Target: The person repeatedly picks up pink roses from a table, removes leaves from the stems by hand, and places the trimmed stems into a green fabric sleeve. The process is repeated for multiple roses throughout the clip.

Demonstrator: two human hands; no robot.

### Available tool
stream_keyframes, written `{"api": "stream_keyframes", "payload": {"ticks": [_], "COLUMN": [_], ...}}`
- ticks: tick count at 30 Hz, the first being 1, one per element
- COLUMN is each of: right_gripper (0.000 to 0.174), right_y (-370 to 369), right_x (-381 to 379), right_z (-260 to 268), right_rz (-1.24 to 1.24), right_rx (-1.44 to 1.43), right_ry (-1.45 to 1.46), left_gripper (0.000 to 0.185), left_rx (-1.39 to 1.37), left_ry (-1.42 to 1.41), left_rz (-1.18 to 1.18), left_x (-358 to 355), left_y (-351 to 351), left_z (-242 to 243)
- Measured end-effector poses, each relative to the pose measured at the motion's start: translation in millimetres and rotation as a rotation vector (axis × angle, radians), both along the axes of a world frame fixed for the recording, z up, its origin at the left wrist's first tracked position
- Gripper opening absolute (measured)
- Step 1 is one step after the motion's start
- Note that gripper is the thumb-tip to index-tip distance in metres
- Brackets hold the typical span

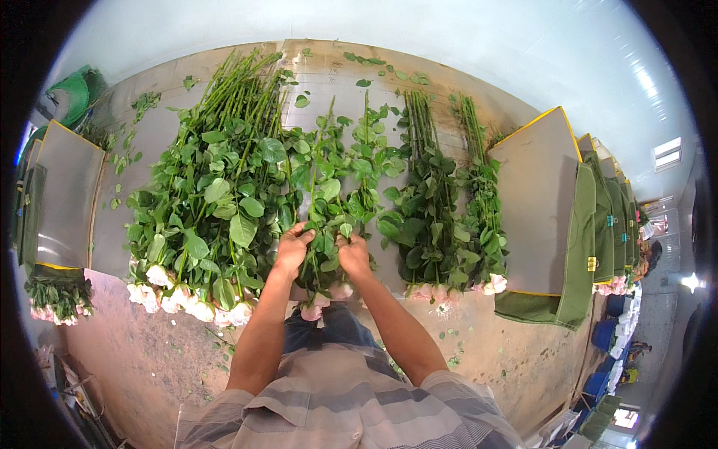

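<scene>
Before me, leafy roses lie on a grey work table with their pale pink blooms toward my body. My left hand (294, 251) grips a rose stem (315, 210) among its leaves, the thumb and fingers pinched together. Close by on the right, my right hand (354, 255) has its fingers closed around a second leafy rose stem (366, 182); foliage partly hides both grips. Pink rose blooms (312, 312) hang over the table's near edge between my forearms. Left of my hands spreads a large heap of roses (207, 196).
Two narrower rose bundles (429, 224) (483, 207) lie to the right. Grey dividers with yellow edges stand at the left (64, 191) and right (541, 207), the right one with green cloth (575, 247). Loose leaves (412, 76) litter the table's back (314, 53). Fallen leaves dot the floor (493, 342).
</scene>
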State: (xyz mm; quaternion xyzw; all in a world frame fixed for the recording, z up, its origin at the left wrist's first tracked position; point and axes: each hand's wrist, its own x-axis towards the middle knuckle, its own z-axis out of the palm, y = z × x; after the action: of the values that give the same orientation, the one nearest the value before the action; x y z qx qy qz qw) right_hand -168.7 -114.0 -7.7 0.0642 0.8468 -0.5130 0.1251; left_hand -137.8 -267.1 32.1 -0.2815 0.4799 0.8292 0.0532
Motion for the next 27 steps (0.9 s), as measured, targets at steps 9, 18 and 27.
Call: {"api": "stream_keyframes", "payload": {"ticks": [9, 18, 27], "right_gripper": [0.023, 0.045, 0.022], "right_y": [-11.7, 8.7, 255.3], "right_x": [7.0, 40.9, 21.8], "right_z": [8.2, 100.1, 345.5], "right_rz": [0.051, 0.200, -0.025], "right_rx": [-0.127, -0.334, 0.005], "right_ry": [-0.126, 0.243, 0.462], "left_gripper": [0.029, 0.039, 0.033], "left_rx": [-0.277, -0.363, -0.375], "left_ry": [-0.064, 0.205, 0.123], "left_rz": [-0.049, -0.161, -0.249], "left_x": [-1.9, 17.6, 48.7], "left_y": [-2.2, 17.5, 8.4], "left_z": [-7.5, 26.5, 38.8]}}
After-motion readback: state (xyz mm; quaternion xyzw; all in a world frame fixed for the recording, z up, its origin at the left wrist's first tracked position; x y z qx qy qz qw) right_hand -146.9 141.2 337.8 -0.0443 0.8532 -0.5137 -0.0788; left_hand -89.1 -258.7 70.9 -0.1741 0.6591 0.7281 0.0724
